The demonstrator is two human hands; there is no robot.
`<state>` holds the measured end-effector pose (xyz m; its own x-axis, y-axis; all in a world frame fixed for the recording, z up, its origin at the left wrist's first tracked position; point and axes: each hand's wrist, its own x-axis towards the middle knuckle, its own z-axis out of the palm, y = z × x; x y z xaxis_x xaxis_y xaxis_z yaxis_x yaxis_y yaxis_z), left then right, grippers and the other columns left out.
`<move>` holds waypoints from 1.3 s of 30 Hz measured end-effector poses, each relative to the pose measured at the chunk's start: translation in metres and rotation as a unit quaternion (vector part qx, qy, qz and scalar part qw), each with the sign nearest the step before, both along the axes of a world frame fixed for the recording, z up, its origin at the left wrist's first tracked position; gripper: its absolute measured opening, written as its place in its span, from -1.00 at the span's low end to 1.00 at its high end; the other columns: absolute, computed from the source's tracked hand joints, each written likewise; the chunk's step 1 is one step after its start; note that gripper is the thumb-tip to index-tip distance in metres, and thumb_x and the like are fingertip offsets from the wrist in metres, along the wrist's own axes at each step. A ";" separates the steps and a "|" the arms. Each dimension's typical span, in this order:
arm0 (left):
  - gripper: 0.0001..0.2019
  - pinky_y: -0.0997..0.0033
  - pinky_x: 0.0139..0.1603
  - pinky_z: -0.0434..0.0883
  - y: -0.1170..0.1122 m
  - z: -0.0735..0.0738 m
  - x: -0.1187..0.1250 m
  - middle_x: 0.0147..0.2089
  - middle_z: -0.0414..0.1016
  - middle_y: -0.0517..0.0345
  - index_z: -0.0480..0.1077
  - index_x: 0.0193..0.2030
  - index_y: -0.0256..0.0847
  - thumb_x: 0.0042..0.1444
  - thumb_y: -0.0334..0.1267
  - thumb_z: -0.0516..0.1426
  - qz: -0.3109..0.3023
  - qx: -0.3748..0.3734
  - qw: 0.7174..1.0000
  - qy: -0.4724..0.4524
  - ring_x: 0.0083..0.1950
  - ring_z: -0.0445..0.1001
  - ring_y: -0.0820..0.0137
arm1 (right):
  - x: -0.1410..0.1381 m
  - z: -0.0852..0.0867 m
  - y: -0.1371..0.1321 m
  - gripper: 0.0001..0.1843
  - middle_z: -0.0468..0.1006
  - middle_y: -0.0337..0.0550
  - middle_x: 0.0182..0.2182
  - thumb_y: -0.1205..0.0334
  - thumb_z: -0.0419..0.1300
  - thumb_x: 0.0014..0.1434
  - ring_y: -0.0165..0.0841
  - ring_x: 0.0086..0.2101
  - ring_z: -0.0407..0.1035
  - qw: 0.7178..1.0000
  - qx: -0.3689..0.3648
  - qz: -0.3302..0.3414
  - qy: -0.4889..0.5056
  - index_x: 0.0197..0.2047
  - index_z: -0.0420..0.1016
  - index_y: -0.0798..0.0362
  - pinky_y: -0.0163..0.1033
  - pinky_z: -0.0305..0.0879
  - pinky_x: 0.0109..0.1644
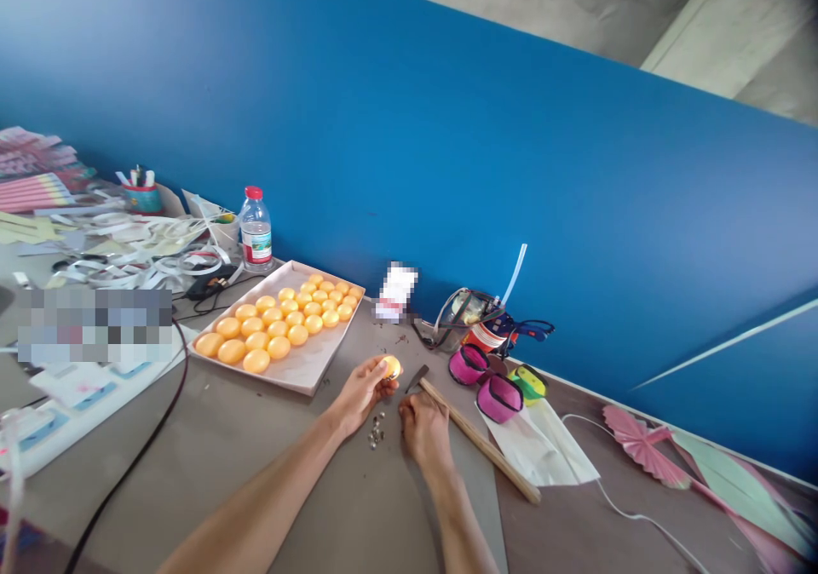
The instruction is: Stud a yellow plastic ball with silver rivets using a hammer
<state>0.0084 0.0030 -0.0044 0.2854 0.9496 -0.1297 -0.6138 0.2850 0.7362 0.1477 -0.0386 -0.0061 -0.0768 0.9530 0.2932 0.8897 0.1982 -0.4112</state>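
Observation:
My left hand (364, 395) pinches an orange ping-pong ball (389, 368) between thumb and fingers, a little above the grey tabletop. To its right, my right hand (425, 429) rests low on the table with its fingers curled; whatever they hold, if anything, is hidden. A hammer (489, 446) with a wooden handle lies just beyond the right hand, its head by the knuckles. Between the wrists is a small heap of shiny metal bits (376, 431). Behind the left hand, a shallow box lid (319, 359) carries several rows of orange ping-pong balls (278, 329).
A red-capped bottle (256, 238) stands against the blue partition (415, 131). Rightward are magenta fabric bands (500, 398), a white sheet (543, 446) and a pink paper fan (642, 446). Leftward, a power strip (83, 412), a black cable (150, 450) and paper strips (159, 246) clutter the table.

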 end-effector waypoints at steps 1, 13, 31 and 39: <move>-0.62 0.48 -0.36 0.31 0.000 0.000 0.000 -0.22 0.49 0.00 0.39 -0.15 -0.28 -0.07 -0.09 0.21 0.000 0.001 1.000 -0.003 -0.40 0.42 0.49 | 0.000 0.000 -0.001 -0.81 0.49 -0.17 -0.46 0.36 0.01 0.05 -0.32 -0.33 0.34 1.000 0.003 0.001 0.005 -0.49 0.40 0.04 -0.25 0.07 -0.17; -0.62 0.48 -0.37 0.33 0.001 0.003 -0.001 -0.23 0.49 0.00 0.40 -0.16 -0.28 -0.10 -0.09 0.22 0.002 -0.012 1.000 -0.009 -0.41 0.42 0.49 | -0.002 0.002 -0.003 -0.81 0.49 -0.19 -0.51 0.39 0.01 0.02 -0.32 -0.38 0.35 1.000 -0.009 -0.002 -0.002 -0.55 0.36 0.02 -0.24 0.04 -0.20; -0.67 0.50 -0.37 0.33 0.003 -0.002 -0.002 -0.19 0.46 0.00 0.36 -0.15 -0.28 -0.01 -0.11 0.17 -0.010 0.000 1.000 -0.014 -0.39 0.42 0.49 | -0.002 0.002 -0.005 -0.84 0.48 -0.21 -0.43 0.39 0.04 0.01 -0.35 -0.31 0.33 0.999 -0.021 0.034 0.013 -0.44 0.43 0.02 -0.25 0.03 -0.13; -0.65 0.49 -0.36 0.33 0.002 0.000 -0.001 -0.21 0.48 0.01 0.37 -0.15 -0.28 -0.04 -0.11 0.19 -0.009 -0.008 1.000 -0.019 -0.39 0.43 0.48 | -0.001 -0.005 0.001 -0.84 0.45 -0.18 -0.45 0.37 0.01 0.04 -0.34 -0.34 0.30 0.990 0.053 0.019 0.130 -0.48 0.38 0.05 -0.25 0.09 -0.17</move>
